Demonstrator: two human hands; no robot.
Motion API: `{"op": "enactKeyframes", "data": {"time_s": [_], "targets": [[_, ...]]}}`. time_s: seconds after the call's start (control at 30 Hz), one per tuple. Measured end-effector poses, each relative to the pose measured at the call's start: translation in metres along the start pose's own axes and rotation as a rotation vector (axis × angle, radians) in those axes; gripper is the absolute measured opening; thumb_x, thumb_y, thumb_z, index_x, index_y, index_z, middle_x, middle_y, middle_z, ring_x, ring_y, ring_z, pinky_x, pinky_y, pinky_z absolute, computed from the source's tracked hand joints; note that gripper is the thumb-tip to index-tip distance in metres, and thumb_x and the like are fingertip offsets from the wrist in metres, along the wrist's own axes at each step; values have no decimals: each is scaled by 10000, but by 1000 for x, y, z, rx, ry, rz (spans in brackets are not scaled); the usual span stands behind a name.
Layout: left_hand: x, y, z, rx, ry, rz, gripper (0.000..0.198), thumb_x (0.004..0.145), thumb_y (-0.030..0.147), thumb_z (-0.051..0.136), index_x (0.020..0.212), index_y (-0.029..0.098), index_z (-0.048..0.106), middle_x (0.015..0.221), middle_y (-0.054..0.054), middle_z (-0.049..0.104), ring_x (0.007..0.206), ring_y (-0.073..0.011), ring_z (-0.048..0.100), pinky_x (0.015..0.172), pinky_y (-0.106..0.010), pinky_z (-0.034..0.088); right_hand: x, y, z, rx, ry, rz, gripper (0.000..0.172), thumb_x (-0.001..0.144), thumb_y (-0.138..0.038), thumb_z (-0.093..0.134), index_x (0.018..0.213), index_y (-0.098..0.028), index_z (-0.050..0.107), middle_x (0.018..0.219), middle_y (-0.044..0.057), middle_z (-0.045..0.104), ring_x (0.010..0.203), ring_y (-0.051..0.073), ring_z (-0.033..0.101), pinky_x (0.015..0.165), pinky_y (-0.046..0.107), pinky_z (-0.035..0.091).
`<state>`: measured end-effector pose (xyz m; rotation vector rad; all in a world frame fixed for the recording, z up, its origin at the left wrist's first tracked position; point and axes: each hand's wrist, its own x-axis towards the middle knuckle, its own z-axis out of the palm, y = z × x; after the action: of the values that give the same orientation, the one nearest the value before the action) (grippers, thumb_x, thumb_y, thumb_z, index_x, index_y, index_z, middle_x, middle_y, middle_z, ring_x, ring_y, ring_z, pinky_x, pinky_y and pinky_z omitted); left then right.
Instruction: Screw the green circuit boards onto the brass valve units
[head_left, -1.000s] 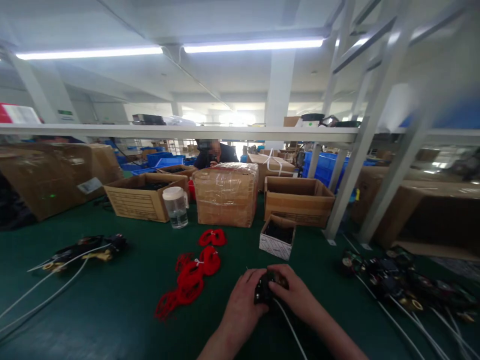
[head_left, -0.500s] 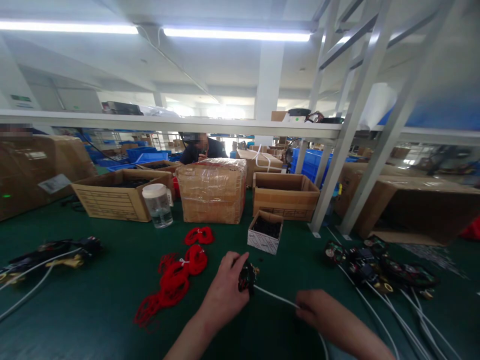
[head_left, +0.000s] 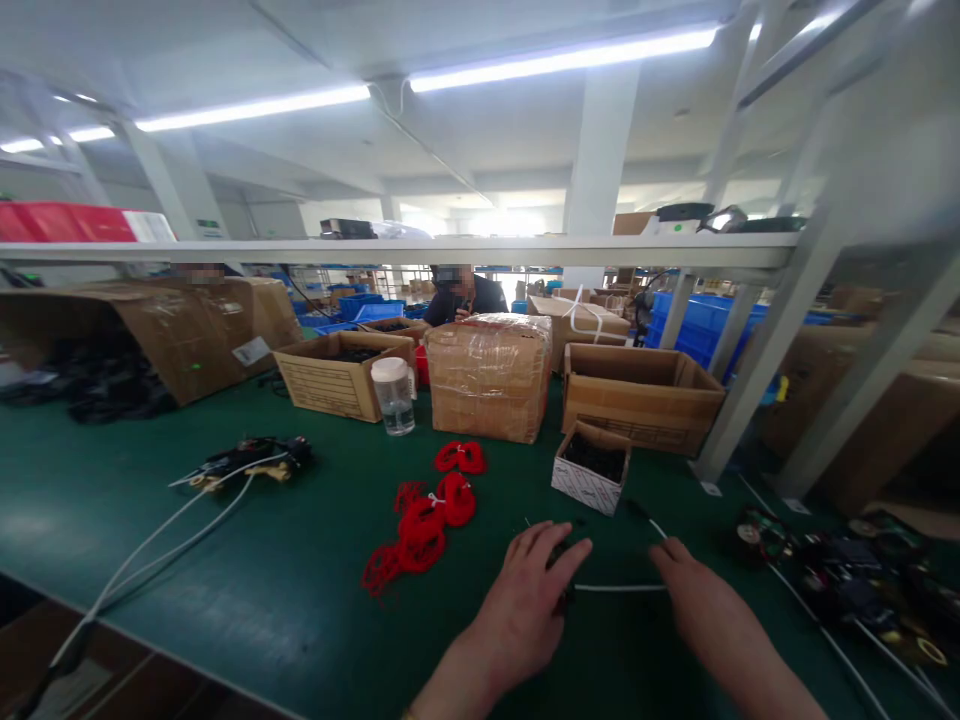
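Observation:
My left hand [head_left: 525, 600] is closed around a small dark assembly with a circuit board, mostly covered by the fingers now. From it a white cable [head_left: 619, 588] stretches right to my right hand [head_left: 705, 605], which pinches it. A white lead with a black end [head_left: 637, 513] sticks out above the right fingers. Bundles of red wire [head_left: 424, 535] lie left of my left hand. Just beyond the hands sits a small white carton [head_left: 589, 483] holding black parts.
To the right lies a pile of dark assemblies [head_left: 847, 575] with white cables; another cluster [head_left: 251, 462] lies left. Behind stand a water jug [head_left: 395, 400], a taped box [head_left: 487, 385], an open carton [head_left: 637, 405] and metal shelf posts [head_left: 757, 370]. Another person [head_left: 480, 295] sits across.
The view has swung left, shifting everything rightward in the picture. The left hand has turned over the assembly, covering more of it. A black-ended lead now shows at my right hand.

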<state>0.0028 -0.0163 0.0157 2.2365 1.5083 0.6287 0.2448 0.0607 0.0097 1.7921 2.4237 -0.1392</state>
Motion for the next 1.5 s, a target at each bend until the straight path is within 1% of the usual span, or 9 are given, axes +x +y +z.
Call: {"op": "enactKeyframes", "data": {"time_s": [0.13, 0.27, 0.33, 0.47, 0.63, 0.8, 1.07, 1.3, 1.5], "targets": [[-29, -19, -7, -184, 112, -133, 877, 696, 230, 786, 1465, 418, 408, 1620, 6, 307, 1466, -277, 314, 1198, -465, 320, -12, 16, 18, 1, 6, -26, 830, 701, 160, 375, 1420, -230, 517, 1488, 133, 466, 1055, 255, 691, 881, 373, 586], [-47, -62, -41, 89, 381, -553, 338, 927, 334, 530, 1231, 276, 666, 1280, -66, 612, 1164, -214, 602, 1016, -344, 487, -17, 22, 23, 64, 6, -1, 845, 715, 128, 401, 1465, -257, 471, 1475, 158, 452, 1040, 262, 701, 830, 353, 603], [-49, -89, -64, 177, 412, -655, 337, 953, 311, 454, 1139, 205, 715, 1174, -105, 638, 1066, -238, 629, 948, -364, 500, -17, 20, 23, 89, 15, 13, 833, 730, 109, 398, 1481, -245, 452, 1443, 172, 471, 1049, 269, 701, 818, 341, 606], [-45, -129, -95, 261, 322, -682, 297, 905, 259, 509, 1056, 247, 764, 1013, -85, 677, 976, -249, 635, 874, -356, 474, -16, 13, 25, 142, 56, 9, 752, 776, 43, 405, 1474, -230, 464, 1410, 182, 495, 983, 273, 725, 776, 345, 617], [-35, -145, -97, 290, 182, -686, 195, 821, 247, 612, 903, 300, 780, 953, -35, 713, 920, -214, 643, 775, -292, 438, -17, 11, 33, 230, 96, 0, 560, 883, -120, 436, 1427, -225, 522, 1388, 175, 514, 918, 266, 735, 753, 357, 621], [-36, -135, -98, 290, 199, -677, 202, 838, 242, 558, 860, 268, 757, 971, -36, 723, 937, -208, 649, 763, -277, 431, -21, 17, 37, 243, 148, 2, 512, 910, -170, 390, 1396, -216, 543, 1337, 169, 538, 887, 249, 731, 728, 343, 613], [-55, -84, -127, 147, 313, -598, 245, 828, 381, 541, 904, 260, 740, 942, -19, 732, 881, -208, 672, 807, -297, 453, -32, 14, 32, 251, 210, -10, 493, 921, -205, 390, 1389, -168, 541, 1293, 189, 543, 874, 264, 717, 744, 384, 602], [-50, -39, -149, -328, 343, -596, 336, 729, 506, 651, 865, 206, 714, 802, -17, 738, 807, -230, 669, 736, -303, 479, -41, -13, 0, 376, 240, -44, 450, 905, -200, 449, 1332, -212, 590, 1255, 142, 584, 1004, 276, 673, 823, 370, 568], [-34, -13, -144, -577, 270, -567, 312, 728, 477, 691, 858, 193, 684, 772, -2, 694, 738, -179, 645, 681, -267, 483, -41, -49, -37, 825, 194, -277, 258, 932, -220, 472, 1077, -231, 685, 1047, 63, 648, 878, 204, 641, 785, 323, 523]]}}
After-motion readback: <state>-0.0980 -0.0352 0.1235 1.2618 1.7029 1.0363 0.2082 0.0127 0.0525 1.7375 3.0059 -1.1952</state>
